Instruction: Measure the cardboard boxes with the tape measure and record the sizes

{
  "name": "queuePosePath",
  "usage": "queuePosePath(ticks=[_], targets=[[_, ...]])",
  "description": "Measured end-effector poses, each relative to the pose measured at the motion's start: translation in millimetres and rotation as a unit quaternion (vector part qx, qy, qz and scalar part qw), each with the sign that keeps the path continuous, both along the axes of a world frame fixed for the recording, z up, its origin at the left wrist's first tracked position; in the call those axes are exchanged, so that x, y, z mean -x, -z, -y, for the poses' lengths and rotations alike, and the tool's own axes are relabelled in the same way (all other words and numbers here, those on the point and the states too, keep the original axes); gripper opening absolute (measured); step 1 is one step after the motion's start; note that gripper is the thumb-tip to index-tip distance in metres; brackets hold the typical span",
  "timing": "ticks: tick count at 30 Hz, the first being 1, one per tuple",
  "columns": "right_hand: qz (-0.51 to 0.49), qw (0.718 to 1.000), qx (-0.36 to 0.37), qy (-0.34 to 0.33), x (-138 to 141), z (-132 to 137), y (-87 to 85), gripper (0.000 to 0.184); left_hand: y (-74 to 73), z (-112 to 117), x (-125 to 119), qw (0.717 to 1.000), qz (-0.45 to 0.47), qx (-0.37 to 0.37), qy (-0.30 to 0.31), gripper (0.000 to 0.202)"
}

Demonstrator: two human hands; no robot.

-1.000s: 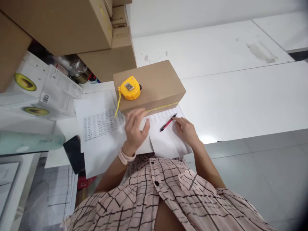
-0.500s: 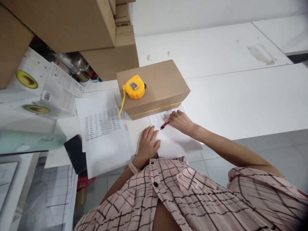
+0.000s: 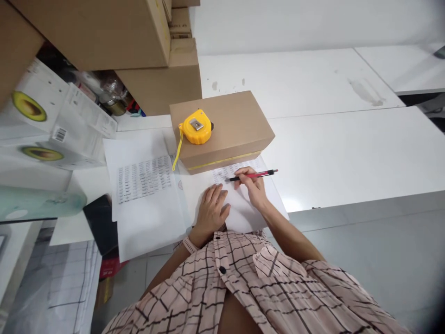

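Observation:
My right hand (image 3: pixel 253 187) is closed around a red and black pen (image 3: pixel 252 175), its tip resting on a printed sheet of paper (image 3: pixel 239 211) at the white table's near edge. Flat on that same sheet lies my left hand (image 3: pixel 211 211), fingers stretched out, holding nothing. Just behind both hands stands a small brown cardboard box (image 3: pixel 229 127) with a yellow tape measure (image 3: pixel 196 127) on top, its yellow strap hanging over the box's left side.
A second printed sheet (image 3: pixel 144 185) lies to the left, partly over a dark flat object (image 3: pixel 100 222). Large cardboard boxes (image 3: pixel 104 32) and white avocado-printed boxes (image 3: pixel 52 130) are stacked at the left. The white table (image 3: pixel 347 144) stretches to the right.
My left hand came down from the air and now lies flat on the sheet. My right hand picked up the pen from the paper and holds it in a writing grip.

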State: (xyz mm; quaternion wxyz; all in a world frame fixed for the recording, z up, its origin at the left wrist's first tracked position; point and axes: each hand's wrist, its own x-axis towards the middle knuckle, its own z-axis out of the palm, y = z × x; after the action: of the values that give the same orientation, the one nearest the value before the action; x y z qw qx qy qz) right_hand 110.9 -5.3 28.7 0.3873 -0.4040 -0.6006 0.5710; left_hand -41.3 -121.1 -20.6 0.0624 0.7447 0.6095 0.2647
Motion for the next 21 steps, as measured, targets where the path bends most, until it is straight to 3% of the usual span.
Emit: queuePosePath(ticks=[2, 6, 13, 21], targets=[[-0.035, 0.998, 0.049, -0.004, 14, 3, 15.4, 0.033, -0.3, 0, 0, 1.0, 0.0, 0.002, -0.001, 0.041], [0.018, 1.0, 0.007, 0.02, 25, 1, 31.6, 0.027, 0.6, 0, 0, 1.0, 0.0, 0.01, -0.003, 0.043], [0.088, 0.994, -0.062, 0.022, 24, -2, 36.0, 0.02, 2.2, 0, -1, 1.0, 0.008, 0.02, -0.007, 0.043], [0.141, 0.988, -0.061, 0.019, 24, 0, 38.5, 0.021, 3.4, 0, 0, 1.0, 0.008, 0.023, -0.006, 0.045]])
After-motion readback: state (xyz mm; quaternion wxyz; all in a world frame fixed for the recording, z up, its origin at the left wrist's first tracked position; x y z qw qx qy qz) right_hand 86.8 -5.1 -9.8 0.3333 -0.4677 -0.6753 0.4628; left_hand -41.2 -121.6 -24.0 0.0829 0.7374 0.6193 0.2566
